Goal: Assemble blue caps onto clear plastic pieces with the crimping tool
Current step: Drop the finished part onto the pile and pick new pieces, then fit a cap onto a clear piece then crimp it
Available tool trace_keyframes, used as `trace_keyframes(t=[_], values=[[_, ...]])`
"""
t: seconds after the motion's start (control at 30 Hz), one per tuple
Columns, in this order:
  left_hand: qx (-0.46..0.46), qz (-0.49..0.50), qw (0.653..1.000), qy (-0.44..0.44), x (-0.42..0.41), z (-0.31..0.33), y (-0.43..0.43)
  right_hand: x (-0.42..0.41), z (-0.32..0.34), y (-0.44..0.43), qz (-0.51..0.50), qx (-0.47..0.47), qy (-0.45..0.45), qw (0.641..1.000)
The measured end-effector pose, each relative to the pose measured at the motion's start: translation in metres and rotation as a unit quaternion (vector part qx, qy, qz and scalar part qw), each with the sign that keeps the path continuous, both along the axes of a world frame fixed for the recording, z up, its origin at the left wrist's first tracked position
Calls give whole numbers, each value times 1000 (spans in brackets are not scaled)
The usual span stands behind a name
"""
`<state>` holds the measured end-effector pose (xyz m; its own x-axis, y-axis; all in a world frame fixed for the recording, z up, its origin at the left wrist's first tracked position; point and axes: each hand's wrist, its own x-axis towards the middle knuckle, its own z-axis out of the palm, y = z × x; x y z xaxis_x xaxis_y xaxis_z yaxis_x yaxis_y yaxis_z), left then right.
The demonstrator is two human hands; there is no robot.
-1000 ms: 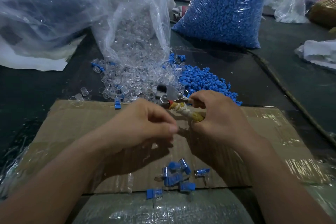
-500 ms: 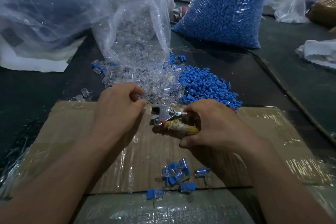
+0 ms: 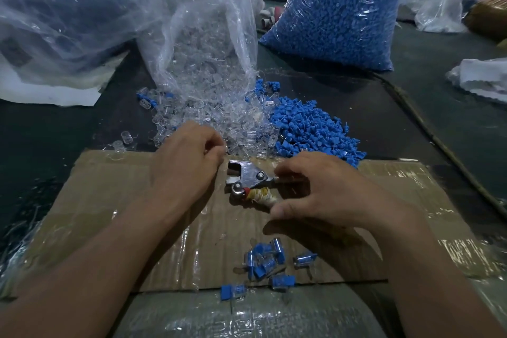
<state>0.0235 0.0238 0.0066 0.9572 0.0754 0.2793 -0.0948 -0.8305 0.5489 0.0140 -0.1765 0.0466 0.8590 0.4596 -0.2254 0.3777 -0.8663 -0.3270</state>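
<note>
From my seat the crimper [image 3: 247,177] lies on the cardboard [image 3: 109,200], close to its far edge, with the metal head pointing left and a gap showing between its jaws. I judge it the one heavy, stiff thing here. The steel head looks slick, so the hold belongs on the handles, where a yellowish wrap gives grip. The right hand [image 3: 323,192] is there, palm down and wrist low over the cardboard. Its fingers curl over the far handle and the thumb tucks against the near one, holding the tool.

The clear pieces [image 3: 219,118] spill from their bag [image 3: 203,35] just past the cardboard's far edge. The blue caps [image 3: 310,129] lie heaped beside them, past the right part of that edge. I take both to be very light, hard and slippery, so they will skate and scatter if raked, and the clear ones are hard to tell apart. Each wants a fingertip pinch across its body, one at a time, never a squeeze hard enough to crack thin plastic.

The left hand [image 3: 186,162] reaches over the cardboard's far edge to the clear heap, knuckles up, fingers bent tight toward the thumb. I cannot tell whether a piece sits between them, because the fingertips are lost among the glints.

Capped pieces [image 3: 266,258] lie in a small cluster by the cardboard's near edge.
</note>
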Motion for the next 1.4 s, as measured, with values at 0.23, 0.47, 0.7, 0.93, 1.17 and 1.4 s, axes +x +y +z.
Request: trace_keyframes(t=[0.23,0.47,0.7,0.93,1.17,1.4], values=[[-304,-17,953,-6,-14,14,-7,15,-4,-17,-168,118,-160,966],[-361,-41,931,23,-24,20,-14,24,-8,-40,-267,63,-137,952],[-357,-43,933,29,-24,19,-14,24,-11,-32,-247,37,-100,963],[-365,-56,929,38,-25,20,-14,24,-15,-29,-234,128,-142,953],[-382,-73,919,59,-26,22,-16,16,-8,-16,-184,273,-135,935],[-385,-71,918,64,-30,25,-19,-1,-3,4,-129,411,-89,898]])
